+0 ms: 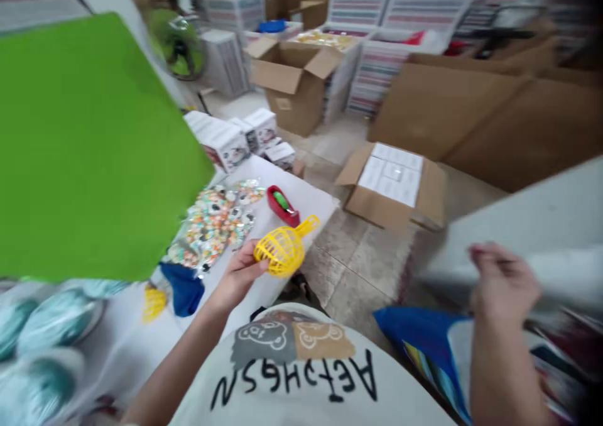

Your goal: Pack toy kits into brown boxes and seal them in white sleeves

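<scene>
We find the left hand (244, 267) clamped on the bowl of a yellow scoop (282, 251), above the table (308, 193); the handle points to two o'clock, a grip that, we judge, leaves most of the lattice exposed. From that hand, a red tape dispenser (276, 206) sits at one o'clock, presumably for easy reach, and bagged pieces (214, 222) at half past ten. The right hand (505, 281), at three o'clock, is blurred; we cannot tell whether it grips anything. A green panel (89, 149) at ten o'clock, cut off leftward, hides what lies behind it
</scene>
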